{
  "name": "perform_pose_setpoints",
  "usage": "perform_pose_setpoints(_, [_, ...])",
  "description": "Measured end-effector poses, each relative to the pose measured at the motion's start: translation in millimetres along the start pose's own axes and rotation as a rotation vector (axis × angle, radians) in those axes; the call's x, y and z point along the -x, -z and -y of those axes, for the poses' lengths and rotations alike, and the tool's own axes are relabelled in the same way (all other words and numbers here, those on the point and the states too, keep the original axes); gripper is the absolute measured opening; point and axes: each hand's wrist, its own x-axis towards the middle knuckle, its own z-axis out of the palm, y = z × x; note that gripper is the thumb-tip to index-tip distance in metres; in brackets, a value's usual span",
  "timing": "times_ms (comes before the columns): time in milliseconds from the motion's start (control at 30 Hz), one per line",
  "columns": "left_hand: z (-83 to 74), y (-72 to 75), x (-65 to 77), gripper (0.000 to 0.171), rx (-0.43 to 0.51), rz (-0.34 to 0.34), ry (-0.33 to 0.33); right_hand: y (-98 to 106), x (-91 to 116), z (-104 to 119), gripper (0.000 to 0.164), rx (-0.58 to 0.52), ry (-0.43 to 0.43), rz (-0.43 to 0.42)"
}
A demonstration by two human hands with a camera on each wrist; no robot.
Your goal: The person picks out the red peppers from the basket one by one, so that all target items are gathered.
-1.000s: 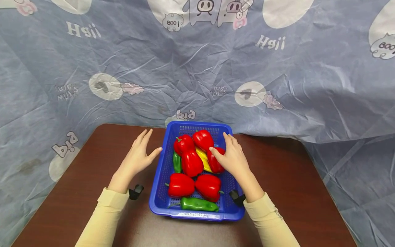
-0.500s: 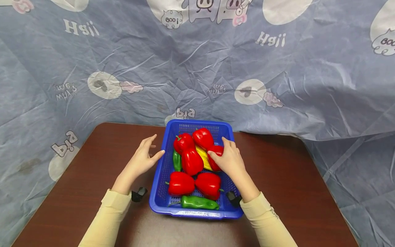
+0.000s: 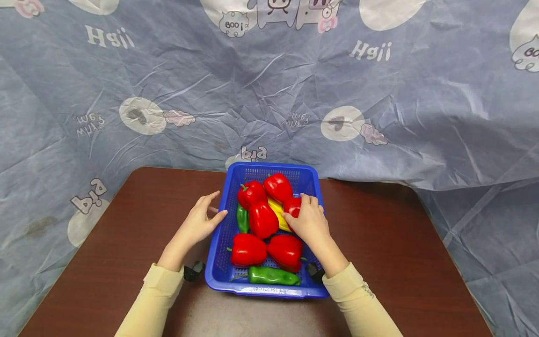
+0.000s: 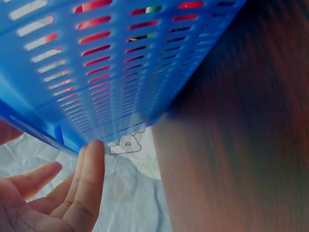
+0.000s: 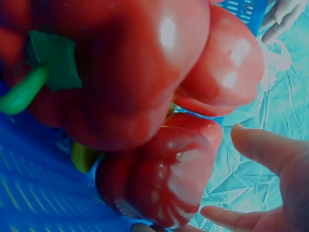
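A blue plastic basket (image 3: 216,234) holds several red bell peppers, with more produce among them. My right hand (image 3: 310,219) is over the basket's right side, thumb and fingers spread about a red bell pepper (image 3: 292,206). In the right wrist view, the thumb (image 5: 258,145) stands slightly off that pepper (image 5: 159,174), while other fingertips reach its lower edge. Beside the left rim is my left hand (image 3: 200,223), fingers loosely bent and thumb at the rim. The left wrist view has its fingers (image 4: 91,179) close to the basket's slotted outer wall (image 4: 111,72).
A long green pepper (image 3: 273,276) lies at the basket's near end, another green one (image 3: 242,219) along its left wall. Something yellow (image 3: 280,215) lies between the red peppers. The brown table (image 3: 391,252) extends both sides; a patterned grey-blue cloth (image 3: 269,93) hangs behind.
My right hand has moved down and slightly left, closer around the right-hand red bell pepper. The left hand has moved right and a little down to the basket's rim, its fingers bending more.
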Motion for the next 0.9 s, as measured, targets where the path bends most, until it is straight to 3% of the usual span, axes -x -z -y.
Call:
perform_pose_setpoints(467, [2.5,-8.1,-1.2,0.06,0.029,-0.021,0.014,-7,-2,-2,0.072,0.044,0.013,-0.024])
perform_pose_setpoints(900, [0.6,-13.3,0.5,0.06,0.077,-0.06,0.083,-7,-4,-5,0.069,0.026,0.016,-0.078])
